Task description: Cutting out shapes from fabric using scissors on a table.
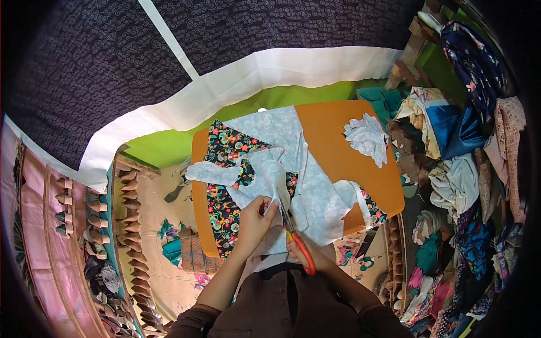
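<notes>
One hand, the left (pixel 255 225), pinches pale-blue patterned fabric (pixel 324 186) spread across the orange bench (pixel 327 132), while the right hand (pixel 320 256) has its fingers clasped around red-handled scissors (pixel 302 248) at the bench's near edge.

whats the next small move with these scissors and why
Probably ease the left grip slightly clear before any snip: it pinches the pale cloth with its fingertips close beside the blades, while the right grip holds the scissors against that cloth.
</notes>
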Demonstrator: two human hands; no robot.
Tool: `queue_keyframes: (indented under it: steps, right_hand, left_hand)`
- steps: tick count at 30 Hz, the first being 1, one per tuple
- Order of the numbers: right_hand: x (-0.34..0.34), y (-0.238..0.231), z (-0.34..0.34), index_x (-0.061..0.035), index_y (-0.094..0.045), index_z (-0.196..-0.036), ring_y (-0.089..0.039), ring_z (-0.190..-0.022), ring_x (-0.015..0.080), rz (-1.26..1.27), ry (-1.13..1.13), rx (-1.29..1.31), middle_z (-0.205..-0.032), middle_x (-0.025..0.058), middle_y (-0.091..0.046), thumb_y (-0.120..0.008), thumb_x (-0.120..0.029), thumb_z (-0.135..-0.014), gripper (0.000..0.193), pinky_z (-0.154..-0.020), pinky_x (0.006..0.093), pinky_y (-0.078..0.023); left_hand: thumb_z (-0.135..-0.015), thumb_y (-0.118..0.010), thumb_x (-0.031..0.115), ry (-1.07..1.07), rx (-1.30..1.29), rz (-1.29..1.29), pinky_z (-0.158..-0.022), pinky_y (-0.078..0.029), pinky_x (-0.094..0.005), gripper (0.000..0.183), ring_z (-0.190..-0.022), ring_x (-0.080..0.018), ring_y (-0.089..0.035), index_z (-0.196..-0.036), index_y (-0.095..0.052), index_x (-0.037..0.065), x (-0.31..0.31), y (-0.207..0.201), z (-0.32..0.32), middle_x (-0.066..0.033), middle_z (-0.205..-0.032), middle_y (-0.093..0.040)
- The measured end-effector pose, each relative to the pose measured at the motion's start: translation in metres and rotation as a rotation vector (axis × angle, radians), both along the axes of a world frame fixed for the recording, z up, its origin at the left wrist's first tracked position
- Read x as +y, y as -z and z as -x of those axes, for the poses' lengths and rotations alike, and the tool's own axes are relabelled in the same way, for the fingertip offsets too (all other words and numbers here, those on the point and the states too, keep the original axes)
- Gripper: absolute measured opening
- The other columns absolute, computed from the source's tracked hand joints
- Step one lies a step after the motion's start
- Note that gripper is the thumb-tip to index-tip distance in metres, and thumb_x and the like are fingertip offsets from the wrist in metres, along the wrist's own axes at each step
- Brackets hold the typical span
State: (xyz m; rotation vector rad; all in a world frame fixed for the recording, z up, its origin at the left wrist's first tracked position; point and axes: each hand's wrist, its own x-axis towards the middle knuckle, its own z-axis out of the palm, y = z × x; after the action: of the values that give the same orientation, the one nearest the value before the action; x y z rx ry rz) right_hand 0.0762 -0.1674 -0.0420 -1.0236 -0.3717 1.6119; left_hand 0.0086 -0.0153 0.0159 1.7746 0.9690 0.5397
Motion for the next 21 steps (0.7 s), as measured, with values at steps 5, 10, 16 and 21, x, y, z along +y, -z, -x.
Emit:
queue_keyframes:
  steps: [5,10,16,21]
  right_hand:
    - [0.002,-0.014,-0.003,-0.0037,-0.039,-0.083,-0.039,-0.068,0.0176,-0.045,-0.017,-0.758,-0.071,0.0054,-0.036,-0.046,-0.034,-0.084,0.031,-0.062,0.0319,-0.034]
    - [0.002,0.005,0.001,-0.0117,-0.035,-0.085,-0.029,-0.047,0.0041,-0.09,0.053,-0.453,-0.063,-0.0036,-0.033,-0.045,-0.042,-0.084,0.032,-0.039,0.0175,-0.025]
    - [0.001,0.015,0.001,-0.0134,-0.036,-0.085,-0.029,-0.047,0.0034,-0.087,0.061,-0.448,-0.063,-0.0041,-0.034,-0.046,-0.047,-0.081,0.036,-0.039,0.0165,-0.025]
    - [0.0,-0.005,-0.002,-0.0135,-0.037,-0.086,-0.03,-0.048,0.0032,0.007,0.022,-0.247,-0.063,-0.004,-0.036,-0.047,-0.05,-0.08,0.038,-0.039,0.0163,-0.025]
  left_hand:
    - [-0.077,-0.059,0.017,0.031,-0.006,-0.083,-0.043,-0.029,-0.0201,0.019,-0.048,-0.0029,-0.036,-0.075,-0.056,-0.001,0.001,-0.001,-0.001,0.0013,-0.052,-0.046]
    - [-0.078,-0.058,0.017,0.048,0.003,-0.051,-0.045,-0.031,-0.0205,0.019,-0.049,-0.0035,-0.038,-0.078,-0.057,-0.002,0.002,-0.003,-0.001,0.0007,-0.053,-0.047]
    - [-0.077,-0.058,0.016,0.062,0.04,-0.055,-0.049,-0.039,-0.0253,0.021,-0.051,-0.0123,-0.048,-0.083,-0.057,-0.004,0.004,-0.004,-0.002,-0.0096,-0.059,-0.054]
    - [-0.078,-0.057,0.016,0.055,0.006,-0.029,-0.047,-0.033,-0.0206,0.019,-0.052,-0.0041,-0.041,-0.082,-0.057,-0.003,0.006,0.001,0.0,0.0002,-0.056,-0.049]
